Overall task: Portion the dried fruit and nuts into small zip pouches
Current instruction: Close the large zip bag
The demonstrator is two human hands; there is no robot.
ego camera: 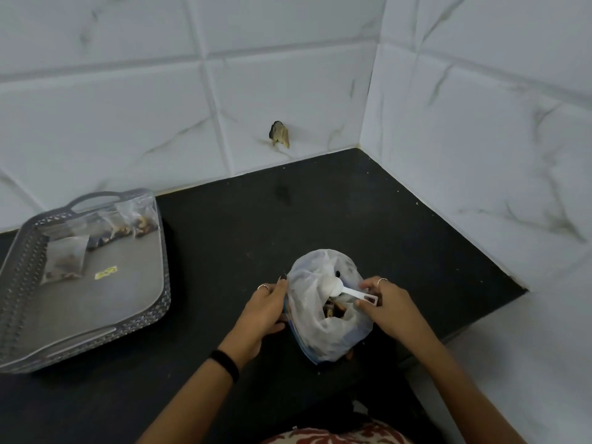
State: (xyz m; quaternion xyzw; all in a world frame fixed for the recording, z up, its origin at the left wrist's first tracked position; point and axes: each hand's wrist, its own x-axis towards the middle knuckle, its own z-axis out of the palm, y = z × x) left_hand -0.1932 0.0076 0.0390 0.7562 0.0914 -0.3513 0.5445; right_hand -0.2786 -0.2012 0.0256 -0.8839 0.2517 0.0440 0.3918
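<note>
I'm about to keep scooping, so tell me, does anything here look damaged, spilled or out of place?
Yes: a jagged broken hole in the wall tile above the black counter, showing brown material behind. A few pale crumbs lie along the counter's right edge. The tray of filled pouches looks orderly.

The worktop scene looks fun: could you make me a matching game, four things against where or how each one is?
Things:
1. white scoop
2. big plastic bag
3. small filled pouches
4. grey tray

States:
A. leaning along the tray's far wall
B. on the dark worktop, left of the bag
C. pinched by the right hand
D. steadied by the left hand

Pairs: 1-C, 2-D, 3-A, 4-B
</note>
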